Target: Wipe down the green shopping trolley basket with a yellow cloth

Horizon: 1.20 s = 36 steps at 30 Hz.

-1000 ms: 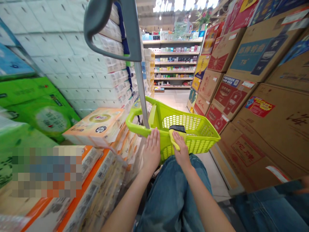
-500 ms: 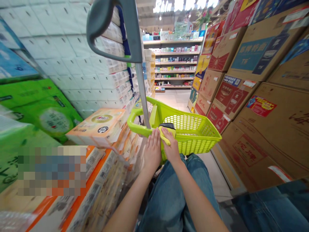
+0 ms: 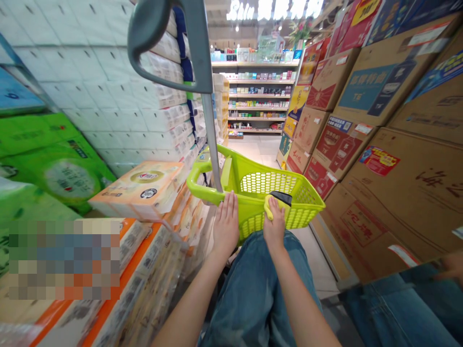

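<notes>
A lime-green shopping basket (image 3: 249,212) with mesh sides stands in front of my knees. A silver pole rises from its near left end to a grey handle (image 3: 201,58). My left hand (image 3: 226,221) lies on the basket's near rim, fingers stretched out beside the pole's foot. Farther right on the same rim, my right hand (image 3: 275,224) grips a yellow and dark grey cleaning cloth (image 3: 284,198) and presses it against the edge. Part of the cloth is hidden by my fingers.
White tissue packs (image 3: 119,91) are stacked at left, with an orange pack (image 3: 144,180) lower down. Cardboard cartons (image 3: 405,193) form a wall at right. Shelves (image 3: 258,94) stand across the aisle's far end. Another person's jeans (image 3: 390,308) show at lower right.
My right hand has slid right along the basket's rim with the cloth, away from my left hand. My left hand stays near the pole. Another person's hand has appeared at the right edge.
</notes>
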### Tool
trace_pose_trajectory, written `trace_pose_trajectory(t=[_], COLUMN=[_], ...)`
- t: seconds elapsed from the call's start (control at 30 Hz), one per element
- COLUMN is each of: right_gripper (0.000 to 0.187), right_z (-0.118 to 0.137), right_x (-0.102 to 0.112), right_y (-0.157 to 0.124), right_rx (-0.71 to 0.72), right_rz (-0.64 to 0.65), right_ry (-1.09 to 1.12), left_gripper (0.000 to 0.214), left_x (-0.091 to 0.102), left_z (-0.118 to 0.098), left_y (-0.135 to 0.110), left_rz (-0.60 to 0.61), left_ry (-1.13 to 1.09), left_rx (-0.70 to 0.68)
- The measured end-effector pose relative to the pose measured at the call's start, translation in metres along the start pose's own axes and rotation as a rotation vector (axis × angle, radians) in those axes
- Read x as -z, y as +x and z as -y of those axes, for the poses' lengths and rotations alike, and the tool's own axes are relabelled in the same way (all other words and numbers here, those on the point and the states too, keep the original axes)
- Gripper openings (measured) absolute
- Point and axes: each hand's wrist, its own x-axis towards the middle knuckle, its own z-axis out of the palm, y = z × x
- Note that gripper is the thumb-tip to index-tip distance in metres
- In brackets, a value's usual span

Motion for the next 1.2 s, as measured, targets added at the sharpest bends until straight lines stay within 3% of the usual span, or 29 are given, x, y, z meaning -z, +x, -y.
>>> trace_pose_trajectory(t=[0.13,0.23,0.33,0.5,0.6,0.73,0.87,0.93,1.03,1.2], right_gripper=[0.054,0.054,0.056,0.056,0.056,0.057,0.054,0.055,0.058,0.058], right_z=[0.055,0.064,0.04,-0.017,-0.028,0.003,0.052,0.06,0.043,-0.023], right_x=[-0.026,-0.028,-0.014,0.017,0.02,-0.002,-0.021,-0.021,-0.01,0.022], right_y=[-0.004,-0.003,-0.001,0.001,0.0,-0.001,0.001,0.002,0.002,-0.001], right_rx=[0.179,0.261,0.274,0.188,0.113,0.021,0.191,0.271,0.292,0.199], right_rz=[0.208,0.282,0.29,0.167,0.07,0.022,0.255,0.342,0.349,0.2], right_ry=[0.176,0.24,0.182,0.03,-0.029,0.003,0.166,0.203,0.168,0.03], left_gripper=[0.068,0.067,0.068,0.072,0.074,0.071,0.069,0.069,0.07,0.074], left_x=[0.003,0.004,0.003,0.0,0.001,0.002,0.005,0.005,0.005,0.003], left_z=[0.001,0.002,0.003,0.002,0.001,0.002,0.004,0.004,0.002,0.001], left_y=[0.0,0.0,0.001,0.0,0.0,0.001,0.001,0.002,0.002,0.001], left_rz=[0.013,0.024,0.02,0.007,0.008,0.019,0.035,0.034,0.032,0.04], left_ry=[0.028,0.033,0.017,-0.011,-0.016,0.009,0.025,0.027,0.027,0.028], left_rx=[-0.008,-0.013,-0.012,-0.009,-0.012,-0.019,-0.029,-0.03,-0.018,-0.012])
